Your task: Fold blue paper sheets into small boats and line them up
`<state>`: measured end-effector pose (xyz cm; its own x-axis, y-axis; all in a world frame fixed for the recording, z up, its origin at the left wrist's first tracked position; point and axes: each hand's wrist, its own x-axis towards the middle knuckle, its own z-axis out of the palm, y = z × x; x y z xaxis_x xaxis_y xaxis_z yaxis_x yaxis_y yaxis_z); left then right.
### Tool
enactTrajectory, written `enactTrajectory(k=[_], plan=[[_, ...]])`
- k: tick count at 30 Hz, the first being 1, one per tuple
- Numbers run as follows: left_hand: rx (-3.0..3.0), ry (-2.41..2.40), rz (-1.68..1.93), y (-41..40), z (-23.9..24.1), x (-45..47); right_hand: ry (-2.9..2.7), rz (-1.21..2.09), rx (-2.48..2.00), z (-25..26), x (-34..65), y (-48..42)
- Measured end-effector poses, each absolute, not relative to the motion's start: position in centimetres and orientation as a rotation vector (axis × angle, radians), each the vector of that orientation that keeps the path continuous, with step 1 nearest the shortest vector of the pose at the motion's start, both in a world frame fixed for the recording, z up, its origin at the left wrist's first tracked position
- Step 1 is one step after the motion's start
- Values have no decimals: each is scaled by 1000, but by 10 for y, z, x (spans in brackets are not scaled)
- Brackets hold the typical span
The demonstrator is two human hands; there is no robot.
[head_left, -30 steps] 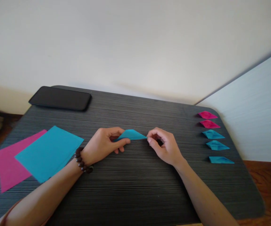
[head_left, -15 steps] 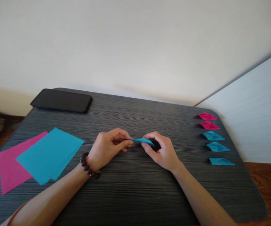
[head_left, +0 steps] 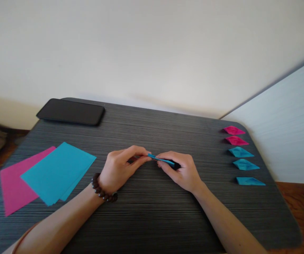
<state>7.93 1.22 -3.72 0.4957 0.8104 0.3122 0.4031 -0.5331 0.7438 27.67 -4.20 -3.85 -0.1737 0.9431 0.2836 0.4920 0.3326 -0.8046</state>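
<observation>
A small folded piece of blue paper (head_left: 165,161) is held between my two hands, a little above the dark table. My left hand (head_left: 124,164), with a brown bead bracelet (head_left: 103,192) at the wrist, pinches its left end between thumb and fingers. My right hand (head_left: 180,168) grips the paper's right part, thumb on the near side and fingers on the far side. Part of the paper is covered by the fingers, so its full shape cannot be made out.
Blue paper sheets (head_left: 58,173) overlap pink paper (head_left: 17,190) on the left. A black phone (head_left: 71,112) lies at the back left. Along the right edge of the dark table (head_left: 152,218), folded pink paper pieces (head_left: 233,130) and folded blue paper pieces (head_left: 241,152) form a column.
The folded blue paper has tilted and now shows a narrower face. My left fingers have shifted slightly at its left end; the right hand still grips it. The view has moved slightly.
</observation>
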Motion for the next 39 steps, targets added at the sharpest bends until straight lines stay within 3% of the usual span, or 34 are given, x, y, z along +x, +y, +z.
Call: enactTrajectory(k=[18, 25, 30, 39], plan=[[2283, 903, 919, 14, -37, 77, -1788, 695, -1289, -36, 276, -42], [2313, 887, 848, 16, -39, 77, -1898, 547, -1217, -42, 278, -42], [2218, 867, 847, 19, -38, 78, -2030, 376, -1200, -43, 281, -42], [1930, 950, 841, 17, -34, 81, -1959, 437, -1270, -38, 274, -44]])
